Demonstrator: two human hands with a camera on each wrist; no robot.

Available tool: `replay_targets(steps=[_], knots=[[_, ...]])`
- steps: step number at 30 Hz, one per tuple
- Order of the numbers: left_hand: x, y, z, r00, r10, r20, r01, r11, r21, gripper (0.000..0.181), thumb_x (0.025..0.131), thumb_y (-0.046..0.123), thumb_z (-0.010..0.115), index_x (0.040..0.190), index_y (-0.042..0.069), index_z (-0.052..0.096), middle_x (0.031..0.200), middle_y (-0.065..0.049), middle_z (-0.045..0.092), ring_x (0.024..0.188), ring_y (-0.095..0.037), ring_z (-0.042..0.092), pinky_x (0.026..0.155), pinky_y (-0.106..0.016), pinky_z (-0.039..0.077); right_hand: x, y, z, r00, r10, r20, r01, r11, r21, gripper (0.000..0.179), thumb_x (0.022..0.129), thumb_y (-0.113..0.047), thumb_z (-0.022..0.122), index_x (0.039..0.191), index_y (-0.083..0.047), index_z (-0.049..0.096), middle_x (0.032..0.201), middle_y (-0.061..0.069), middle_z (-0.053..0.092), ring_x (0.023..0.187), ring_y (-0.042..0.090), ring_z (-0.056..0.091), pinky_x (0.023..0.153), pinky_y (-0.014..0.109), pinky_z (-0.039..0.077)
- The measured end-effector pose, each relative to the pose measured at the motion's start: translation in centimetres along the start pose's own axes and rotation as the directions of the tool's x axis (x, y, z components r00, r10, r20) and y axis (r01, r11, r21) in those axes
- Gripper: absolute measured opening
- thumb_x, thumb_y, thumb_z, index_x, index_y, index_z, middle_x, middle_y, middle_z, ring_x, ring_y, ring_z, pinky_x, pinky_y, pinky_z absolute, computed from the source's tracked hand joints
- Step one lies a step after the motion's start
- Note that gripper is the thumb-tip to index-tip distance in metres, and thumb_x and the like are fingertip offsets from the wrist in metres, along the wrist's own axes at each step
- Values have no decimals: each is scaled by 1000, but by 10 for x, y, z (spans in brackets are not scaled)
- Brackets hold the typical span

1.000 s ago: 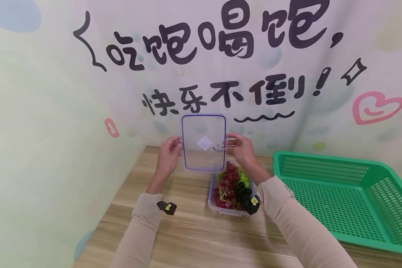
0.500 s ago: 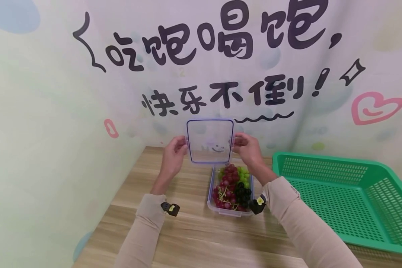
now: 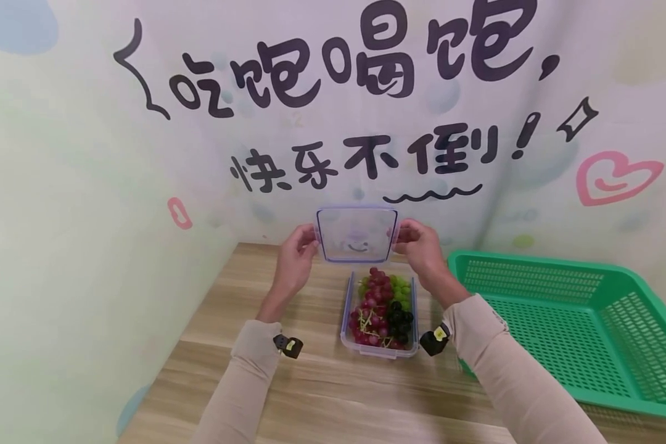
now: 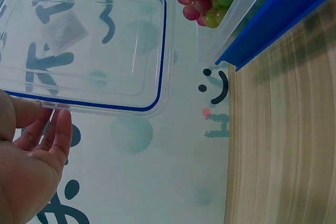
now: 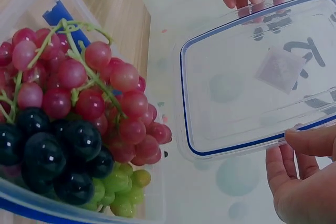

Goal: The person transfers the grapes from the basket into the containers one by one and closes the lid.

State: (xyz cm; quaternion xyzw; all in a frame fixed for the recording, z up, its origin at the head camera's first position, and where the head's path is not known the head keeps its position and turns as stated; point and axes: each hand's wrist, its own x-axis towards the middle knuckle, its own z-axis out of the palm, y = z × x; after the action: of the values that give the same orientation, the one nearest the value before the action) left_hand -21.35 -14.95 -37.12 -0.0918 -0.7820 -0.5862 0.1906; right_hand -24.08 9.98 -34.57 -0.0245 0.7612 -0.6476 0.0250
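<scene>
Between both hands a clear plastic lid (image 3: pixel 356 234) with a blue seal is held up, tilted, above and behind an uncovered food container (image 3: pixel 378 353). My left hand (image 3: pixel 295 260) pinches the lid's left edge between thumb and fingers, as the left wrist view also shows at the hand (image 4: pixel 37 156). On the opposite edge my right hand (image 3: pixel 422 250) grips with thumb and fingers. In the container lie red grapes (image 5: pixel 73 77), black grapes (image 5: pixel 47 156) and green grapes (image 5: pixel 121 187). The lid is apart from the container, and a pale square label (image 5: pixel 281 69) sits on it.
A green plastic basket (image 3: pixel 538 262) with perforated walls stands on the right of the wooden table (image 3: pixel 311 394). Behind the table hangs a pale wall covering (image 3: pixel 200 160) with black writing. Another wall rises at the left edge.
The lid has come down and slightly right, its top tipping away so that it looks flatter. Both hands have moved right with it. Container and grapes stay in place on the table.
</scene>
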Motion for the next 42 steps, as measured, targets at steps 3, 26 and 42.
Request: replay_targets(steps=[3,26,42], knots=[[-1,-1,4,1000,-4,12,4,1000,7,31,95,-10,53,124,0,59,117,-20,66,112,-32,64,97,-42,55,-1,2,-3,1000,8,-2,-8,1000,-11,31,88,16,57,113,-2,62,111,13,65,100,22,59,96,37,53],[-5,-10,29,989,85,119,-92,994,59,28,94,-12,54,118,-2,64,113,-18,69,107,-31,66,96,-41,55,-6,21,-25,999,-23,-43,20,998,-67,25,85,20,56,105,5,60,107,16,66,92,19,56,84,24,53],[-11,-20,45,978,128,166,-139,989,54,30,94,-13,53,120,-1,64,118,-17,68,108,-35,65,95,-41,56,-10,38,-34,997,-36,-75,26,991,-133,19,87,19,57,97,3,62,100,9,65,86,15,56,76,20,54]])
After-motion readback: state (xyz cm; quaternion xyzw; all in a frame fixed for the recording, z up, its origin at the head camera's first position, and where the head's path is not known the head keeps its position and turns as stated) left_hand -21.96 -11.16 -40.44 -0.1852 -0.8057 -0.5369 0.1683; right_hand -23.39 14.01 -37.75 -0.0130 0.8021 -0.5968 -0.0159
